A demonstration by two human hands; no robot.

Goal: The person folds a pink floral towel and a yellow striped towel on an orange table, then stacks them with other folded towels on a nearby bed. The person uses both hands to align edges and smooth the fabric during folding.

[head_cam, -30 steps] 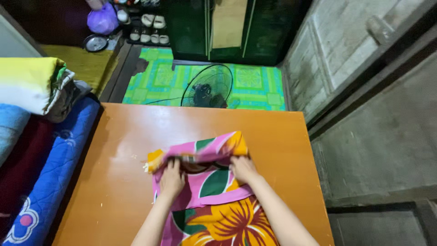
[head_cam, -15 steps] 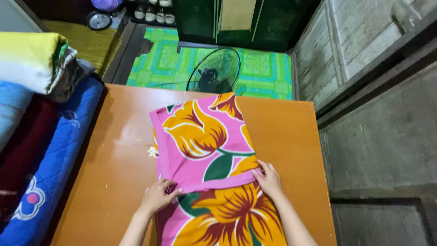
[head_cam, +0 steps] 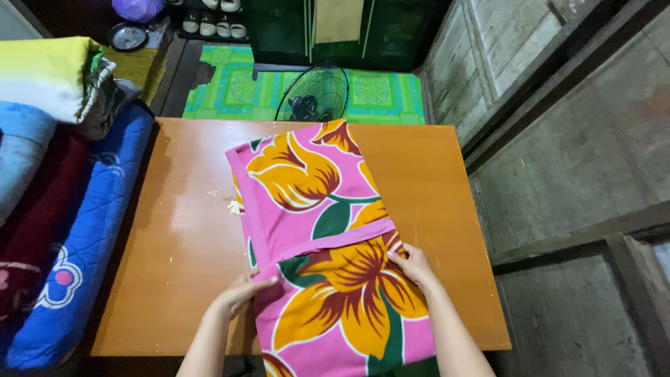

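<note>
On the table (head_cam: 174,230), left hand (head_cam: 241,290), right hand (head_cam: 415,265), gripping cloth (head_cam: 314,209) edges

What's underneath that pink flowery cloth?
The pink flowered cloth lies on an orange table. The left hand and right hand hold its edges. Anything beneath the cloth is covered.
</note>
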